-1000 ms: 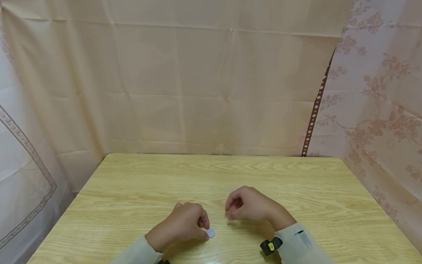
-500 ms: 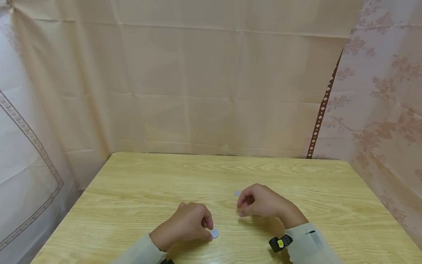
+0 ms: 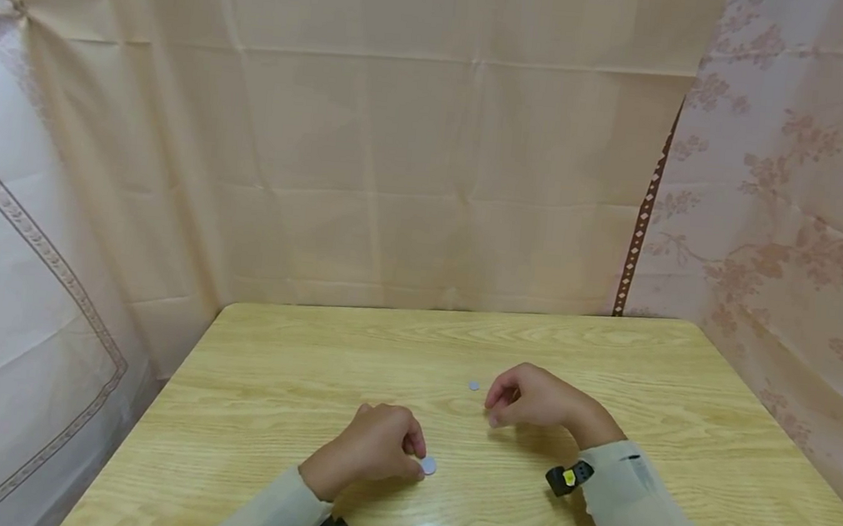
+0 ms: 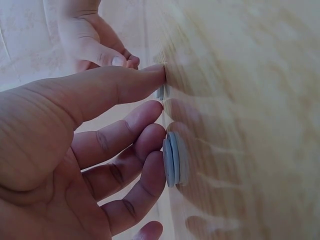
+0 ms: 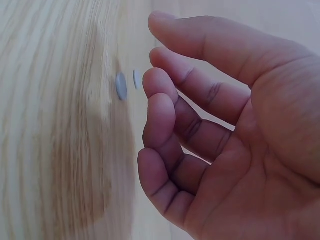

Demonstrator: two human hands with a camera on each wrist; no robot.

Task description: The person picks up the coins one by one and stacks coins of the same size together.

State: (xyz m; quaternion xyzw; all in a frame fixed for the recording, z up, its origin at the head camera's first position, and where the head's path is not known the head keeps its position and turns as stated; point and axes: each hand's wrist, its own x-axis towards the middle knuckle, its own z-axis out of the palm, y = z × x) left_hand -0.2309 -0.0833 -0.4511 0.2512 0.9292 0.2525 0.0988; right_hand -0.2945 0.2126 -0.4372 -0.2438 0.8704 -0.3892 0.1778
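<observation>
In the head view my left hand [image 3: 374, 447] is low over the table, thumb and index finger at the rim of a small pale-grey disc [image 3: 429, 465], which they pinch. In the left wrist view a grey disc [image 4: 160, 93] shows edge-on between the thumb and index fingertips. Thicker grey discs [image 4: 172, 160], layered close together, sit by the other curled fingertips. My right hand [image 3: 536, 397] hovers with loosely curled fingers, holding nothing. Just left of it lies another disc [image 3: 474, 385]. The right wrist view has a grey disc [image 5: 121, 86] and a paler, thinner one [image 5: 135, 79] beyond the fingertips.
The wood-grain table [image 3: 292, 369] has a glossy top with a bright reflection near its front. A beige curtain [image 3: 429, 172] hangs behind the far edge. Patterned cloth [image 3: 793, 229] hangs at the right, and white cloth [image 3: 4, 302] at the left.
My right hand has drawn back to the right, uncovering the disc farther from me. The left hand stays at its disc. Early on, the head view swung slightly left.
</observation>
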